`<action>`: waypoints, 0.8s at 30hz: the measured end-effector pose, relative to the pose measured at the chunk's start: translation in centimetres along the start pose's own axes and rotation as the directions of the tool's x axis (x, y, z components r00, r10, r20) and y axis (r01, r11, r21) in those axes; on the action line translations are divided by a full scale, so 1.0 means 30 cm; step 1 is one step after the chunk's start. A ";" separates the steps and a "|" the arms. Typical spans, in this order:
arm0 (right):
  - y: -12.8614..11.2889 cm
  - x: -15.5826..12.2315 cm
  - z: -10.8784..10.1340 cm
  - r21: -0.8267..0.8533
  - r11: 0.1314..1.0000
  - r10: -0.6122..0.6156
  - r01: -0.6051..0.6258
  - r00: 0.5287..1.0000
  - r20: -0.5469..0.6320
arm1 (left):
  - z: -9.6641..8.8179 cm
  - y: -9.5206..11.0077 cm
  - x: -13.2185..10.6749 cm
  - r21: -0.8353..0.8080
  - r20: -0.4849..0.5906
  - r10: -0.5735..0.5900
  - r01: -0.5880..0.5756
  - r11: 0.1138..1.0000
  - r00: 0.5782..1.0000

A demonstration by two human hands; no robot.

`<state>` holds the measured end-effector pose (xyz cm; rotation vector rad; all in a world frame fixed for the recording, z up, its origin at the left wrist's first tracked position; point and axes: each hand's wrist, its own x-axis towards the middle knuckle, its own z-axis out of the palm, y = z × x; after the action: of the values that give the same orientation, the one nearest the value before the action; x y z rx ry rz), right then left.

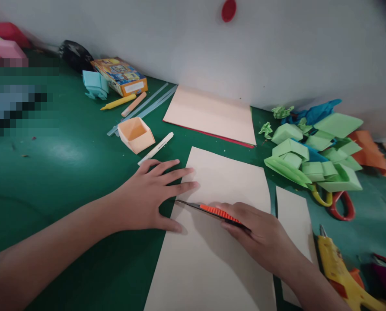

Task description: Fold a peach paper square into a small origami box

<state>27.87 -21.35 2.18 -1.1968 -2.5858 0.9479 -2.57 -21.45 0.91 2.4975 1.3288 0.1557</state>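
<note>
A large cream sheet of paper (228, 172) lies flat on the green table. My left hand (147, 196) rests at its left edge, fingers spread, with several fingertips and the thumb on the paper. My right hand (257, 229) is wrapped round a utility knife (220, 212) with an orange ribbed grip. The knife's thin blade points left, its tip at the sheet's left edge between my left thumb and fingers. To the right lies a narrower cream paper strip (295, 220), partly under my right forearm.
Stacked paper (212, 110) lies against the wall. A folded peach paper box (136, 134), a capped marker (156, 148) and glue sticks (147, 103) are at left. Green folded paper pieces (319, 151), scissors (341, 205) and a yellow glue gun (333, 263) stand at right.
</note>
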 end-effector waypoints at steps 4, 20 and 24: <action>-0.004 -0.002 0.001 0.018 1.000 -0.002 0.002 1.000 0.000 | 0.000 0.001 0.000 0.018 0.002 0.002 -0.002 1.000 1.000; 0.004 -0.014 0.003 -0.007 0.999 -0.040 0.040 0.999 -0.030 | -0.007 0.010 -0.002 0.084 0.003 0.012 -0.013 0.996 1.000; 0.005 -0.013 0.005 -0.006 0.999 -0.036 0.035 0.999 -0.033 | -0.004 0.006 -0.004 0.108 -0.013 0.027 -0.026 0.994 1.000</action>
<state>28.18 -21.61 2.03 -1.1541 -2.5766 0.9065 -2.51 -21.62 1.10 2.6090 1.3435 0.1108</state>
